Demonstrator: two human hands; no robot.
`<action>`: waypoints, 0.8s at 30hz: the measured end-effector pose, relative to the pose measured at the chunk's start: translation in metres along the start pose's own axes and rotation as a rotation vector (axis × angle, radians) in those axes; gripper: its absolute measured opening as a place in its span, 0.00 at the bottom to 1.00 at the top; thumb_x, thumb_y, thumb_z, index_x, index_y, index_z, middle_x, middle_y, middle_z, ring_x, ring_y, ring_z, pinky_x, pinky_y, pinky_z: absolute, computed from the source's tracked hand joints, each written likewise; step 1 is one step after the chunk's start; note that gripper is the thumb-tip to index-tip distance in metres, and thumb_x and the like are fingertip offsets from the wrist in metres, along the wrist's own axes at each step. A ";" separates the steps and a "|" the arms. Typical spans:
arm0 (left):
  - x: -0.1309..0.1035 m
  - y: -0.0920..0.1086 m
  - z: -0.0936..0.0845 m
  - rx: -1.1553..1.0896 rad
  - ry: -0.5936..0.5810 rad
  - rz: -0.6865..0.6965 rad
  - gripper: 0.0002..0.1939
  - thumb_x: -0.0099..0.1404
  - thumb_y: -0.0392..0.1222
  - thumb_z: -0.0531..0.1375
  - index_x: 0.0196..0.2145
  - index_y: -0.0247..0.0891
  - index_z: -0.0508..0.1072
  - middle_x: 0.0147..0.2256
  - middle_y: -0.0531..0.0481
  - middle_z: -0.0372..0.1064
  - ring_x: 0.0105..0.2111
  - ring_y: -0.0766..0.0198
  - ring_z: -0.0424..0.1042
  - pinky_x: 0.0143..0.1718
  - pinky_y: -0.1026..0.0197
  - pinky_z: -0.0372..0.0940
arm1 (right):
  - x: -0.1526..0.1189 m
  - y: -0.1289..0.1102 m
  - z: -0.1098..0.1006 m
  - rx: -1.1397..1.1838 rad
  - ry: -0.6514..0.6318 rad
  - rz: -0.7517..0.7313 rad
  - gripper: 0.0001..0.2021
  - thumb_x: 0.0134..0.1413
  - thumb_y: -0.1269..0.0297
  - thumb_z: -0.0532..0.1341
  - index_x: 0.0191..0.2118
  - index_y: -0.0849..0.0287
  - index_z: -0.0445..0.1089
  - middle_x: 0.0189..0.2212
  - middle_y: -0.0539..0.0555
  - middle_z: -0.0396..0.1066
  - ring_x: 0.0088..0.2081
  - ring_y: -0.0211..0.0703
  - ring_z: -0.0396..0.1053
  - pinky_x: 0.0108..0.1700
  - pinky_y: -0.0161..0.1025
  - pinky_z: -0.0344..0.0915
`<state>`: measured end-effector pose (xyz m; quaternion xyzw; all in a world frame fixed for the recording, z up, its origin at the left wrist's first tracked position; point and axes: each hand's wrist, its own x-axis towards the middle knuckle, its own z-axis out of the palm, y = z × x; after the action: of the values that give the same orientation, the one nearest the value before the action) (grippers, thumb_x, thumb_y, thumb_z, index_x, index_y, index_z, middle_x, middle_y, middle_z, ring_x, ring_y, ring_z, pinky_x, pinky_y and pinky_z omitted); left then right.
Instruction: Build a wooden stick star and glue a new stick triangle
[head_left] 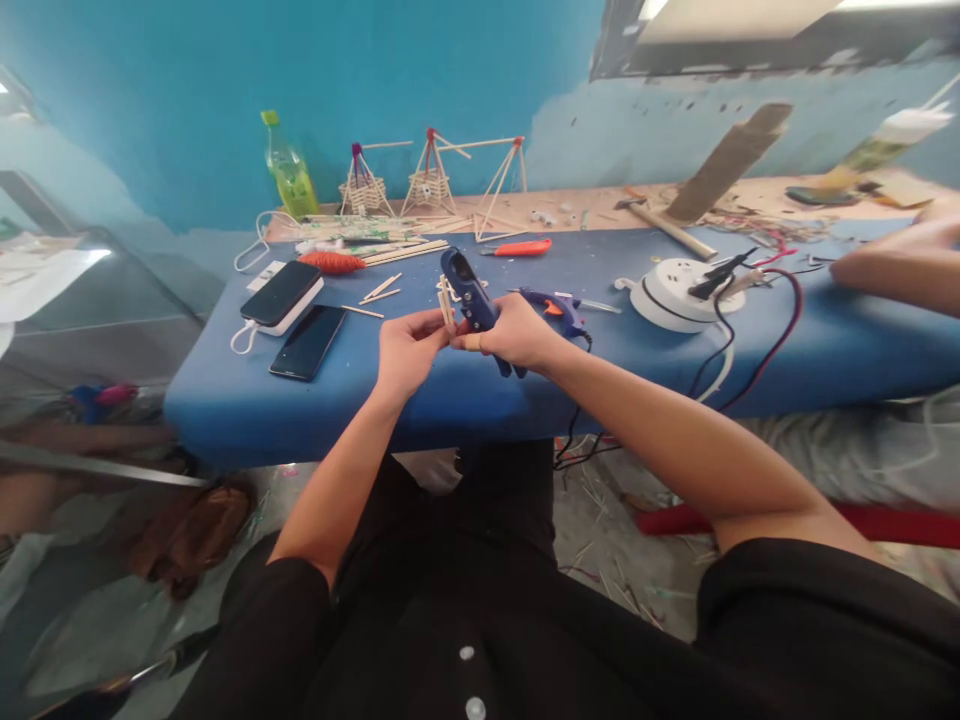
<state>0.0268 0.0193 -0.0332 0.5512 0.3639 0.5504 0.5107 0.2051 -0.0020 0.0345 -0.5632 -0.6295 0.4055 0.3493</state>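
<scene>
So the left hand (407,345) is pinching a few short wooden sticks (447,303), standing more or less upright between thumb and fingers, over the near part of the blue-covered table (225,390). The right hand (517,335) is wrapped around a dark blue plier-like cutter (480,307), its head tilted up right beside those sticks (can't tell if the blades actually touch them).

Just right of that hand there's a blue glue gun (568,316) with an orange trigger, and an orange knife (523,248) lies a bit farther back. Loose sticks (381,289) sit left of the hands, near a dark phone (308,343). Behind it all, stick frames (427,185) stand by the wall, and another person's arm (900,268) reaches in at far right.
</scene>
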 end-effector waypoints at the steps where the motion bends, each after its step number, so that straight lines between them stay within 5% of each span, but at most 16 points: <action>1: 0.000 -0.003 0.001 0.051 0.010 0.010 0.15 0.62 0.47 0.75 0.45 0.38 0.89 0.40 0.44 0.87 0.41 0.54 0.86 0.47 0.52 0.81 | 0.001 0.003 -0.004 0.019 0.016 -0.010 0.16 0.38 0.56 0.77 0.30 0.61 0.77 0.24 0.50 0.69 0.27 0.36 0.62 0.32 0.40 0.61; 7: -0.009 -0.011 0.004 0.317 -0.025 0.054 0.10 0.62 0.32 0.69 0.39 0.41 0.89 0.33 0.51 0.85 0.35 0.59 0.81 0.45 0.56 0.74 | 0.008 0.014 -0.017 0.116 0.100 -0.030 0.26 0.31 0.50 0.83 0.34 0.61 0.79 0.30 0.54 0.75 0.29 0.38 0.65 0.33 0.42 0.66; 19: -0.005 0.006 -0.004 0.537 -0.207 0.119 0.09 0.63 0.38 0.65 0.26 0.41 0.85 0.25 0.53 0.75 0.29 0.64 0.70 0.39 0.60 0.64 | 0.007 0.020 0.001 0.205 0.002 -0.003 0.23 0.34 0.50 0.81 0.30 0.59 0.74 0.33 0.57 0.77 0.31 0.39 0.65 0.30 0.40 0.66; 24: -0.006 0.004 -0.004 0.529 -0.214 0.111 0.08 0.64 0.41 0.66 0.32 0.42 0.88 0.27 0.53 0.78 0.30 0.62 0.72 0.38 0.59 0.63 | 0.006 0.018 0.000 0.234 -0.030 -0.017 0.22 0.33 0.53 0.82 0.29 0.59 0.75 0.32 0.56 0.77 0.31 0.39 0.66 0.30 0.38 0.65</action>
<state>0.0215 0.0137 -0.0312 0.7392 0.4082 0.4023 0.3538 0.2125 0.0045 0.0180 -0.5073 -0.5876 0.4816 0.4068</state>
